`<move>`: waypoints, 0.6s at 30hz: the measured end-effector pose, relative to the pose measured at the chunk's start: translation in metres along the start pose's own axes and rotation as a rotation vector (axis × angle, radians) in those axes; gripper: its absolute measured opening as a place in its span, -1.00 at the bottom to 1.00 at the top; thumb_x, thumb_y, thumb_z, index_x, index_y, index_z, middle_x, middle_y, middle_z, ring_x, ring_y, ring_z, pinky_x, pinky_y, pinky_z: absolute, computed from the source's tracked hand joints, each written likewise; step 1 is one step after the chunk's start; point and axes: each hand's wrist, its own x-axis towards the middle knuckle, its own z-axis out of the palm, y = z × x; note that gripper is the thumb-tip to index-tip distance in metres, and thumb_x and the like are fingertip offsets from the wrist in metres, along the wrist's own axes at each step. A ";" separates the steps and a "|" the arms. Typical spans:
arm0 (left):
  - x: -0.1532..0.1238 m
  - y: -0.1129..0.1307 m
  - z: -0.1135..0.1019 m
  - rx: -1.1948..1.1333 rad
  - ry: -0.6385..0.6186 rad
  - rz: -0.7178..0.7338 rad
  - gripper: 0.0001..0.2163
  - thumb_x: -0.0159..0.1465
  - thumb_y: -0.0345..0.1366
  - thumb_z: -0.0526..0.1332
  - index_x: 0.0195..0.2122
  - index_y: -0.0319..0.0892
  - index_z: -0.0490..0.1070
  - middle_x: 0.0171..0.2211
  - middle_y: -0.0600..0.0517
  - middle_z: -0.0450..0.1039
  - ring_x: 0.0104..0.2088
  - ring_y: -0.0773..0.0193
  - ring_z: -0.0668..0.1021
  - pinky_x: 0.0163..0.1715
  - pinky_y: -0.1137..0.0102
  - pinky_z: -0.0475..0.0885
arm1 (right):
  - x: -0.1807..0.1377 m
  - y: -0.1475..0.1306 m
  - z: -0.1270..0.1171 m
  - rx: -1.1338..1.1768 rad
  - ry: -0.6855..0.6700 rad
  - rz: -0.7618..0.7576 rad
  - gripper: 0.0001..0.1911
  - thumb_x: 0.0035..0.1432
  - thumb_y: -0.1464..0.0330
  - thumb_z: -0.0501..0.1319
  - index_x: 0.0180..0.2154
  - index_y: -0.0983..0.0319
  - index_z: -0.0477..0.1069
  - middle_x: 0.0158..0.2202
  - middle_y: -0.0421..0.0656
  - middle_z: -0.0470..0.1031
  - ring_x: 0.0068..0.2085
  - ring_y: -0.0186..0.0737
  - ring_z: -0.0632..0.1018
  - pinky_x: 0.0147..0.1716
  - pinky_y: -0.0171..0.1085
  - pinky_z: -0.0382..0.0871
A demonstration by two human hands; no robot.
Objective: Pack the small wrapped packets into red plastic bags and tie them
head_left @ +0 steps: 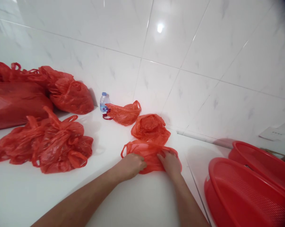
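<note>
A thin red plastic bag (148,153) with loop handles lies spread on the white surface in front of me. My left hand (133,165) is closed at its left part, fingers curled on the film. On the right part rests my right hand (170,161), thumb and fingers apart and touching the bag; some fingertips are hard to make out. Just behind lies a crumpled red bag (151,127), bunched up. Farther back and to the left, another red bag (124,114) with a dark red strap lies against a small clear bottle (104,102) with a blue cap.
A heap of crumpled red bags (59,142) covers part of the left side. Behind it, large filled red bags (17,101) stand by the tiled wall (123,69). Two red plastic baskets (236,189) stand at the right, beyond a seam in the white surface.
</note>
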 end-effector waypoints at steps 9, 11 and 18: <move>-0.001 0.015 -0.015 -0.127 -0.075 -0.195 -0.78 0.21 -0.31 0.05 -0.55 -0.12 0.39 -0.62 0.10 0.40 -0.59 0.29 0.41 -0.59 0.40 0.19 | 0.000 0.003 0.000 0.008 0.003 0.049 -0.48 0.13 0.04 0.06 -0.04 0.26 0.41 -0.06 0.05 0.46 -0.07 -0.04 0.49 -0.15 -0.18 0.31; 0.001 0.012 -0.014 -0.082 0.007 -0.264 -0.78 0.22 -0.39 0.00 -0.43 -0.13 0.42 -0.51 0.04 0.47 -0.50 0.24 0.47 -0.52 0.38 0.24 | -0.001 0.001 0.001 -0.006 0.024 0.025 -0.45 0.11 0.02 0.08 -0.01 0.24 0.39 -0.04 0.05 0.45 -0.04 -0.04 0.47 -0.13 -0.18 0.30; -0.002 -0.006 -0.003 -0.085 0.020 -0.389 -0.83 -0.01 -0.30 0.25 -0.35 -0.13 0.39 -0.38 -0.01 0.50 -0.40 0.15 0.53 -0.48 0.38 0.31 | -0.004 0.000 0.006 0.012 -0.001 -0.034 -0.36 0.01 -0.11 0.11 -0.06 0.22 0.41 -0.20 -0.04 0.54 -0.16 -0.06 0.53 -0.19 -0.20 0.30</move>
